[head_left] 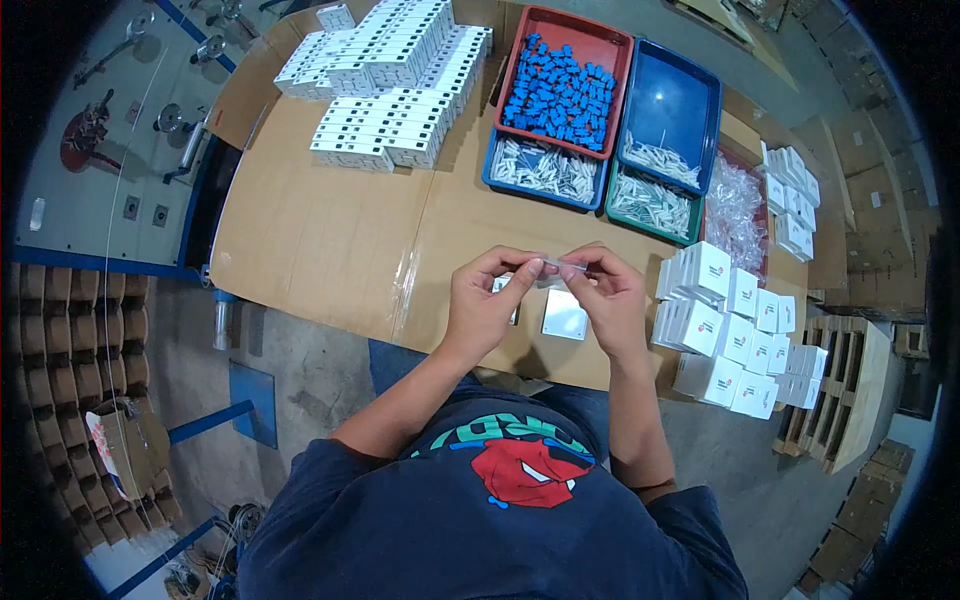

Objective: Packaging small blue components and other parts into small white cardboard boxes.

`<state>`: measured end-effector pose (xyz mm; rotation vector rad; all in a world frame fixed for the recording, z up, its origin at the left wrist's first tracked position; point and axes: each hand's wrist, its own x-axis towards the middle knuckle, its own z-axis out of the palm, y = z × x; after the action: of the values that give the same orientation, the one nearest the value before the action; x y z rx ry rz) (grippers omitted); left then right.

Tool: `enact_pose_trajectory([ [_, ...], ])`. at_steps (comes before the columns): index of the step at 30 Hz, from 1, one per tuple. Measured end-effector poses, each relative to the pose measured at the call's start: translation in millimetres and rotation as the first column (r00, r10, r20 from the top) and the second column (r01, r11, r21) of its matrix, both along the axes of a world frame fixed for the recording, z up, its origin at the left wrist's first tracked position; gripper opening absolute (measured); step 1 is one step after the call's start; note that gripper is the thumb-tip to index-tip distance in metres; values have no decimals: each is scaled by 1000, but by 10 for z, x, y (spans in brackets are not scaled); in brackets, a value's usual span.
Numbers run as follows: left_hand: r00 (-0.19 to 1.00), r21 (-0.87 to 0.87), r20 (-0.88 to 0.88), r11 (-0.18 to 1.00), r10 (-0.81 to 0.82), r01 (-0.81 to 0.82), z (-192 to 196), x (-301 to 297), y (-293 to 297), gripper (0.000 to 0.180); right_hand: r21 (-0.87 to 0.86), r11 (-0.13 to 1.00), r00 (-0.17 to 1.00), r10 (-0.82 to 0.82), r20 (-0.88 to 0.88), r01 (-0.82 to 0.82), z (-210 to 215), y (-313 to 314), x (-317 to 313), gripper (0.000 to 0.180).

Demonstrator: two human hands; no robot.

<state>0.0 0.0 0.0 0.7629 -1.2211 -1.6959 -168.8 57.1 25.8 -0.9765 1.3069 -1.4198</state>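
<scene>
Both my hands are raised over the cardboard-covered table, fingertips close together. Between them is a small clear plastic bag (552,273). My left hand (492,300) pinches one side of it with thumb and forefinger. My right hand (608,298) is closed on the other side in the same way. Whether anything lies inside the bag is too small to tell. Below the hands, a flat white square piece (565,318) lies on the table, partly under my right hand. Another pale piece (505,286) is mostly covered by my left hand.
Beyond my hands sit a red tray (628,60) of blue plastic parts, two blue trays (672,95) and a green tray (650,228) with slim white pieces. Clear bags (735,215) are heaped beside them. White boxes (735,330) stand right; stacked white units (400,110) fill the far left.
</scene>
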Motion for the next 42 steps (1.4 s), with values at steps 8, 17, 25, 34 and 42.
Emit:
enact_pose_trajectory([
  [8,999,46,-27,998,42,-40,79,-14,51,12,-145,987,994,-76,-76,65,-56,13,98,6],
  [17,999,86,-15,995,-49,50,90,-4,28,19,-136,989,998,-56,-34,51,-69,47,103,5],
  [25,997,93,-32,993,-69,71,41,1,5,15,-132,991,999,-40,-27,36,-102,53,77,7],
  [34,997,46,38,996,-73,72,58,-5,22,13,-108,993,999,-47,20,49,-110,30,77,8],
  [42,994,-91,105,996,19,-9,-59,13,-33,11,-28,1000,999,-11,-39,9,-51,13,-25,5],
])
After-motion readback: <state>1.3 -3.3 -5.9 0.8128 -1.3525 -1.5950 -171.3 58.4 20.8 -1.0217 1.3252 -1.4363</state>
